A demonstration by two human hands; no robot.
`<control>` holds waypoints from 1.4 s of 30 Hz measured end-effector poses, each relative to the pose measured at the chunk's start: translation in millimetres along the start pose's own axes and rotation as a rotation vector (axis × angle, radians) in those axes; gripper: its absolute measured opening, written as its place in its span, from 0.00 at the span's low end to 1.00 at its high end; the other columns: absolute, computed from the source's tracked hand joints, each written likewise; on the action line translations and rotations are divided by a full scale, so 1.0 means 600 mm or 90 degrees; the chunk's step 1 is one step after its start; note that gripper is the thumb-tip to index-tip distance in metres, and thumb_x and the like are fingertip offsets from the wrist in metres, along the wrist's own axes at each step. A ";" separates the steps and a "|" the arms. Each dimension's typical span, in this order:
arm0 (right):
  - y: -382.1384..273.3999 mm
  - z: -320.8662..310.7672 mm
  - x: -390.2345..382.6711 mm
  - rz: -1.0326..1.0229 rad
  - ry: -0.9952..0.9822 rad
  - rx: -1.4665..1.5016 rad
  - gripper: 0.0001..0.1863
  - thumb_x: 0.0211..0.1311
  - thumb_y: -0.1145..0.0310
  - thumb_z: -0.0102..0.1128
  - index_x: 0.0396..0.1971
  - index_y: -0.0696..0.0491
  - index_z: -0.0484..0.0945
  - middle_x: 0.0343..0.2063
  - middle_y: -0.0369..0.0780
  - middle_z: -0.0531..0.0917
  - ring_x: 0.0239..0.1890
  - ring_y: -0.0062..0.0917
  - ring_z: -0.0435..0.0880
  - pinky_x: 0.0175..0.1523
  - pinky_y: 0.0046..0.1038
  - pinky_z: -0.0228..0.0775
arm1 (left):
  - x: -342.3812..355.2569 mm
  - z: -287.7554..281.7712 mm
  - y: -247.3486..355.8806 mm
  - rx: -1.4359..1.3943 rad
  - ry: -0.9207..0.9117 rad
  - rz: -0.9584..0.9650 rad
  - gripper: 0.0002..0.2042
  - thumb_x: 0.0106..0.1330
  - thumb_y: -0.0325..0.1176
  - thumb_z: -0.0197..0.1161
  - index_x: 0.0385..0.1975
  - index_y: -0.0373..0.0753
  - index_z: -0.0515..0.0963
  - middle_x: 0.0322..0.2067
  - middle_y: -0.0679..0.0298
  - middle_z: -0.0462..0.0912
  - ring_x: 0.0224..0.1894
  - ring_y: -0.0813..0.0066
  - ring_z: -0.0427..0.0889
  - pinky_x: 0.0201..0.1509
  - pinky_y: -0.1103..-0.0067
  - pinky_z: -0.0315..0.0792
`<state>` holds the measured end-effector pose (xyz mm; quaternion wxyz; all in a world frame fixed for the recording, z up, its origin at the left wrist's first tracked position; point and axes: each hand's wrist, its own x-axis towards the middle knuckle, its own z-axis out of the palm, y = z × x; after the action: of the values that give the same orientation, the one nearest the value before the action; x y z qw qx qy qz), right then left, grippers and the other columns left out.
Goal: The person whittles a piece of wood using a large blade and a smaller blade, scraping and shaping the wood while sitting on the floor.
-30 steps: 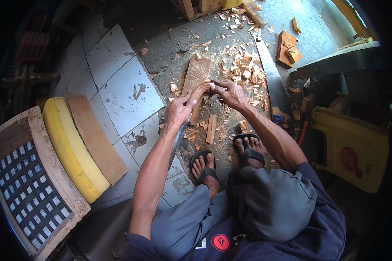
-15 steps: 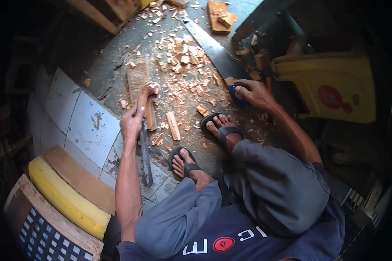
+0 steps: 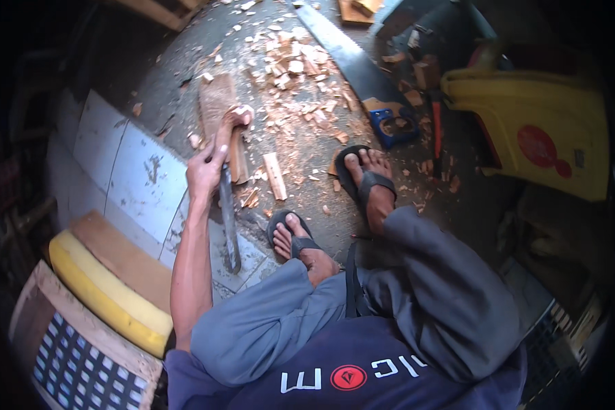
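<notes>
My left hand grips a long dark blade that points down toward my knees. One finger stretches up onto a small wood piece lying on a flat wooden board. A short wooden stick lies just right of the board among wood chips. A hand saw with a blue handle lies on the ground beyond my sandalled feet. My right hand is hidden from the camera.
A yellow plastic container stands at the right. White tiles lie at the left, with a yellow cushion on a wooden plank and a grid-patterned crate at the lower left. Wood offcuts sit at the top.
My right hand, which reached to the blue saw handle half a second ago, has left the view. My left hand still holds the blade at the board.
</notes>
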<state>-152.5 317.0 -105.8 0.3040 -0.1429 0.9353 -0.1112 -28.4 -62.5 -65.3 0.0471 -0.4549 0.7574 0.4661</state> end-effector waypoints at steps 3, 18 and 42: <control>-0.004 -0.001 0.005 0.012 -0.026 -0.021 0.45 0.75 0.32 0.25 0.74 0.53 0.64 0.75 0.49 0.64 0.80 0.39 0.53 0.81 0.42 0.36 | -0.011 0.001 0.018 0.043 0.019 0.045 0.25 0.68 0.43 0.70 0.63 0.41 0.78 0.52 0.59 0.88 0.47 0.77 0.84 0.54 0.80 0.75; -0.015 0.000 0.015 0.063 0.002 -0.001 0.48 0.74 0.30 0.23 0.75 0.56 0.61 0.76 0.50 0.60 0.81 0.39 0.49 0.82 0.41 0.29 | -0.016 -0.006 0.027 0.090 0.002 -0.072 0.27 0.64 0.55 0.69 0.64 0.60 0.79 0.47 0.58 0.90 0.48 0.65 0.89 0.54 0.73 0.78; -0.349 0.016 0.057 -0.304 -0.268 0.566 0.17 0.72 0.62 0.64 0.48 0.61 0.80 0.35 0.44 0.89 0.37 0.26 0.90 0.45 0.27 0.82 | -0.011 0.007 -0.006 -0.008 0.007 -0.070 0.30 0.59 0.59 0.71 0.63 0.60 0.80 0.39 0.57 0.91 0.37 0.65 0.89 0.44 0.70 0.81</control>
<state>-131.3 108.6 -69.6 0.4818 -0.2283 0.6588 -0.5309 -23.3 -56.0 -67.0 0.0656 -0.4985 0.7285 0.4653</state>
